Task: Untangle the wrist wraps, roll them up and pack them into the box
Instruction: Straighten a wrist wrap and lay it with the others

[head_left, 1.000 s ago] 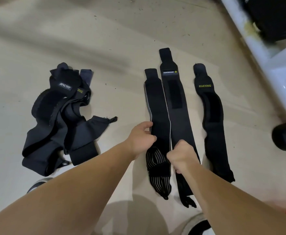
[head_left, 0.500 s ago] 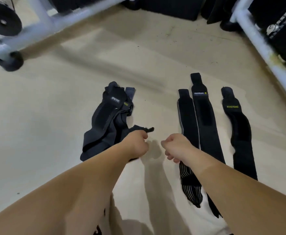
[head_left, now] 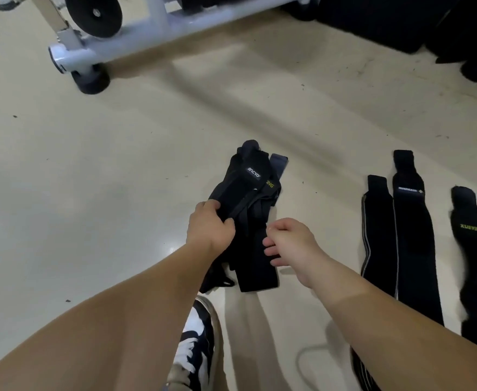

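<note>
Tangled pile (head_left: pixel 255 193) of wrist wraps on floor (head_left: pixel 104 221), mid-frame, long axis running away from body, leaning slightly right. Left hand (head_left: pixel 210 225) clamped on pile's left edge, thumb over a strap. Right hand (head_left: pixel 291 241) just beside pile's right edge, fingers loosely curled, holding nothing. Pile between both hands; left already on it. 3 straightened wraps (head_left: pixel 409 235) flat, well to right. Readable: "INCYO"-like tag and yellow "…ING" on pile; "XUEYING" on rightmost wrap (head_left: pixel 474 249); middle tag blurred. Box not in view.
</note>
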Available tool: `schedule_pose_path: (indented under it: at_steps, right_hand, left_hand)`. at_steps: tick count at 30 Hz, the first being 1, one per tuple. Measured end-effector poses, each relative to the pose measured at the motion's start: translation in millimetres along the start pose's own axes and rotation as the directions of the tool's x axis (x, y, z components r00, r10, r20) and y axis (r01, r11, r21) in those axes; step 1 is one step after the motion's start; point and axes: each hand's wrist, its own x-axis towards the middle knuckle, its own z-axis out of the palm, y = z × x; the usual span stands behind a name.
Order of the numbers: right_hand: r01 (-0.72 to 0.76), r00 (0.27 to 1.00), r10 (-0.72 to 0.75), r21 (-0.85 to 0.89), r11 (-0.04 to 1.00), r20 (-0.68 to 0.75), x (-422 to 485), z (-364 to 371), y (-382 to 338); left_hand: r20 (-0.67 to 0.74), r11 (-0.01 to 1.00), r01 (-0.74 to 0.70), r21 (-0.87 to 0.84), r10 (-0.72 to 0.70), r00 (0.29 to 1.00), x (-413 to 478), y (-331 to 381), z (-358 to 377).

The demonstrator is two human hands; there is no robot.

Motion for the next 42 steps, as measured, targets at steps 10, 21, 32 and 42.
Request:
schedule_pose_path:
  at_steps: [10, 21, 32, 42]
  right_hand:
    - [-0.08, 0.99, 0.042, 0.297, 0.951, 0.132, 39, -11, -14]
    - [-0.19, 0.976, 0.117, 0.464, 0.865, 0.182, 43, -21, -7]
    - [-0.226, 0.974, 0.179, 0.477, 0.849, 0.141, 45, -61, 3]
    - [-0.188, 0.978, 0.135, 0.379, 0.906, 0.162, 42, -43, -4]
  left_hand:
    - [0.049, 0.993, 0.065, -0.098, -0.061, 0.997, 44, 18, -3]
    - [0.024, 0.961, -0.274, -0.032, 0.275, 0.961, -4, 72, 24]
    - [0.079, 0.919, 0.057, -0.39, -0.029, 0.996, -7, 61, 24]
    - [-0.078, 0.913, 0.086, -0.4, -0.127, 0.989, 29, 39, 18]
